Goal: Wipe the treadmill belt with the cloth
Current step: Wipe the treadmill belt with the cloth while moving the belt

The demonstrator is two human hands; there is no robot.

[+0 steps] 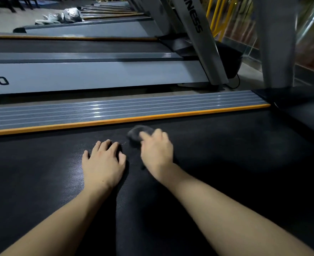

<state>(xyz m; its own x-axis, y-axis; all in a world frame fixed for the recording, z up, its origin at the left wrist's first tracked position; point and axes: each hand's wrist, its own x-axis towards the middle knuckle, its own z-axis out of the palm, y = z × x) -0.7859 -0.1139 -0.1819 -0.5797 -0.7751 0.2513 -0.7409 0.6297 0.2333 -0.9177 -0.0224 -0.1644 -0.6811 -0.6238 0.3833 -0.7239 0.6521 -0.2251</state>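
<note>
R hand [157,154] grips dark cloth [136,134] on black belt [226,172], L hand [104,163] flat, gym w/ treadmills [97,76]

Right hand [157,152] gripping cloth [136,134] on belt [226,163]

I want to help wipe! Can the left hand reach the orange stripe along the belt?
Probably yes: the left hand rests flat on the black treadmill belt, and only bare belt lies before the orange edge strip.

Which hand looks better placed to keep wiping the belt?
The right hand: it already grips the dark cloth on the belt. The left hand holds nothing and rests on the belt beside it.
</note>
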